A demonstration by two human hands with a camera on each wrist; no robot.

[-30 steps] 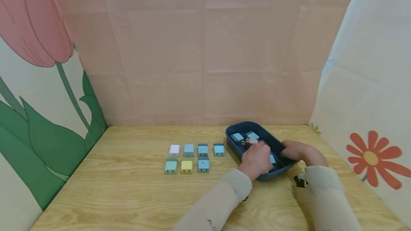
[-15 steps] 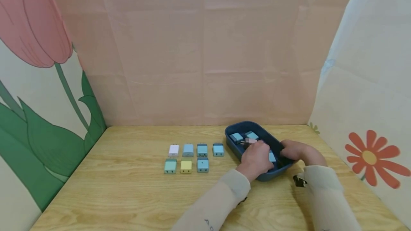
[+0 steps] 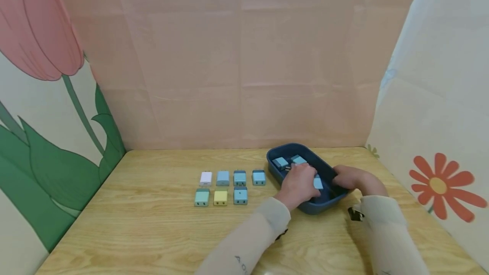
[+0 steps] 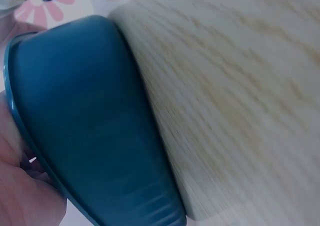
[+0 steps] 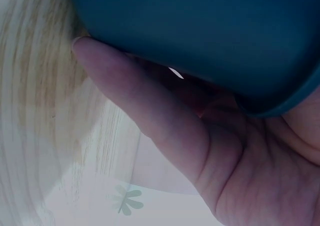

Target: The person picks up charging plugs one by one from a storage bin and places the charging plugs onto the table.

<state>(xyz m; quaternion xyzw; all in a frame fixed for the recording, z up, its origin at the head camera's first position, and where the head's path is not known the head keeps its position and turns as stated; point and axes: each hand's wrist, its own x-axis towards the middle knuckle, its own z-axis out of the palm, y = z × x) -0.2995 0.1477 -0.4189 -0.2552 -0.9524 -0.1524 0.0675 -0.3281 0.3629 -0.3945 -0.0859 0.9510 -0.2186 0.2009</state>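
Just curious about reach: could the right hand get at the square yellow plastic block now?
Probably not directly: the right hand grips the dark blue, rounded plastic tray, which, with the left hand, lies between it and the yellow block.

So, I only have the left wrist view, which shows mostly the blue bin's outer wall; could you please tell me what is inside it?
Observer: At least three blue wall chargers show inside the blue bin, around the left hand.
Operator: Thank you; is anything set out beside the bin?
Observer: Yes, in the head view seven other chargers sit to its left, four in the far row and three in the near one.
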